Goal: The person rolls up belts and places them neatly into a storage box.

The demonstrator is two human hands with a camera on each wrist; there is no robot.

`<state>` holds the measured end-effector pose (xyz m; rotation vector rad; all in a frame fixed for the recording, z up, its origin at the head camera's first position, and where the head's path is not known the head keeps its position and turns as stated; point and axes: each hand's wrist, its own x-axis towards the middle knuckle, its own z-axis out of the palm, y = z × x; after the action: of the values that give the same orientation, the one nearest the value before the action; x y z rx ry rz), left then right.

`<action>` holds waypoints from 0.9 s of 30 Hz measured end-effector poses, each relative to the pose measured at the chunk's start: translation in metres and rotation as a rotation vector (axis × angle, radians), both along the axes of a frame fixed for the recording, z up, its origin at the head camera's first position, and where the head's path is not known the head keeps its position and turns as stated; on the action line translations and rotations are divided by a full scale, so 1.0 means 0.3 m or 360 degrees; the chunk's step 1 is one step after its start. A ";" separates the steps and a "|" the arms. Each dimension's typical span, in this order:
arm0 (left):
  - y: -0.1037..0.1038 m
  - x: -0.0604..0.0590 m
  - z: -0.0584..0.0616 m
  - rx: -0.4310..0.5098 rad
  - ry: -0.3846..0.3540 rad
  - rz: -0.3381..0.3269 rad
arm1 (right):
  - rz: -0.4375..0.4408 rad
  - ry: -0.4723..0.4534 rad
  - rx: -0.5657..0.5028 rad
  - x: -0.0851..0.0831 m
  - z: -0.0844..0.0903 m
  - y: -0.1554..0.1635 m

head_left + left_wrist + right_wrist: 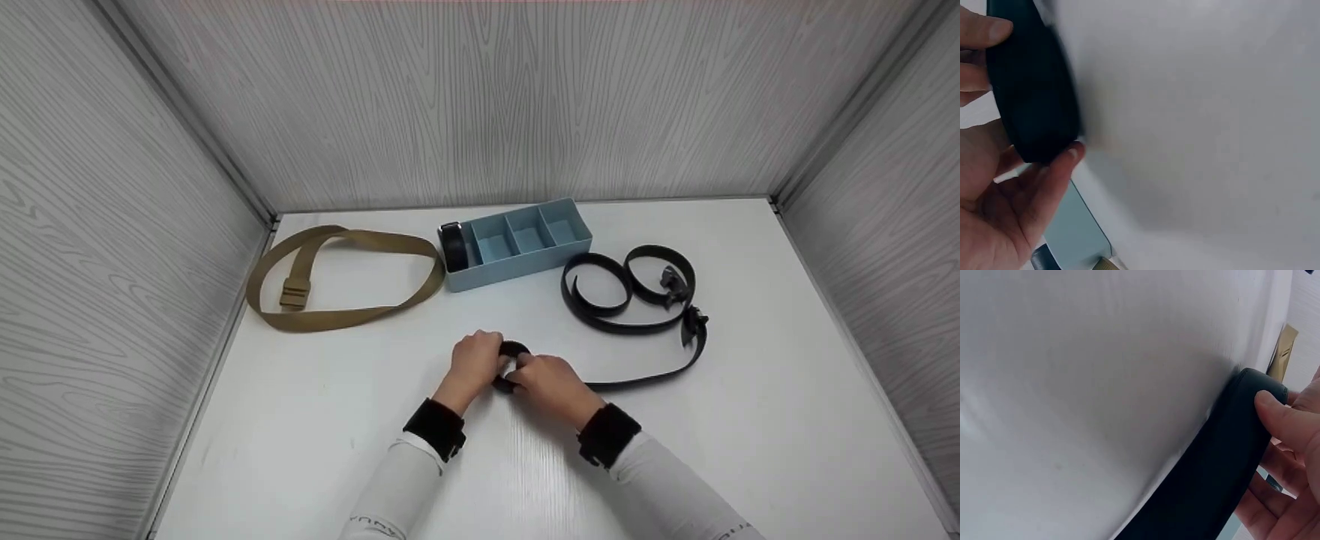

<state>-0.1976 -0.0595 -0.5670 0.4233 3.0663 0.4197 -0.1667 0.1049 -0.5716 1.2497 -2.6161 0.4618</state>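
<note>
A white table (750,420) walled by grey wood-grain panels (112,262) carries the scene. Toward its far left corner lies a long tan webbing belt with a plastic buckle (352,315), spread in a loose loop. Near the far edge, at the middle, stands a pale blue plastic organiser tray with 4 compartments (517,266); its leftmost compartment holds 1 rolled black belt (452,246), the other 3 show only their blue floors. Just right of the tray, a black leather belt with a metal buckle (637,300) sprawls in 2 open curls, its tail running back toward the middle of the table.

There, both hands meet over that tail's end, wound into a small black coil (514,366). The left hand (476,364) wraps fingers and thumb around the coil; the left wrist view shows the dark roll (1033,90) pinched between thumb and fingertips. The right hand (551,382) grips the same strap, its thumb pressed on the black band (1224,484) in the right wrist view.

By the look of it, the rolling is only begun: most of the belt lies loose. The next move would call for feeding more strap onto the coil while holding the turns tight, so nothing springs open.
</note>
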 end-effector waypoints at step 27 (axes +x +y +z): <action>-0.062 -0.038 -0.023 0.0003 0.0111 -0.0686 | 0.0302 0.0012 -0.0017 -0.029 -0.012 0.085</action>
<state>-0.2089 -0.0782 -0.5740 1.0871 2.9139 0.3934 -0.1755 0.1305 -0.5753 1.5006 -2.4961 0.5006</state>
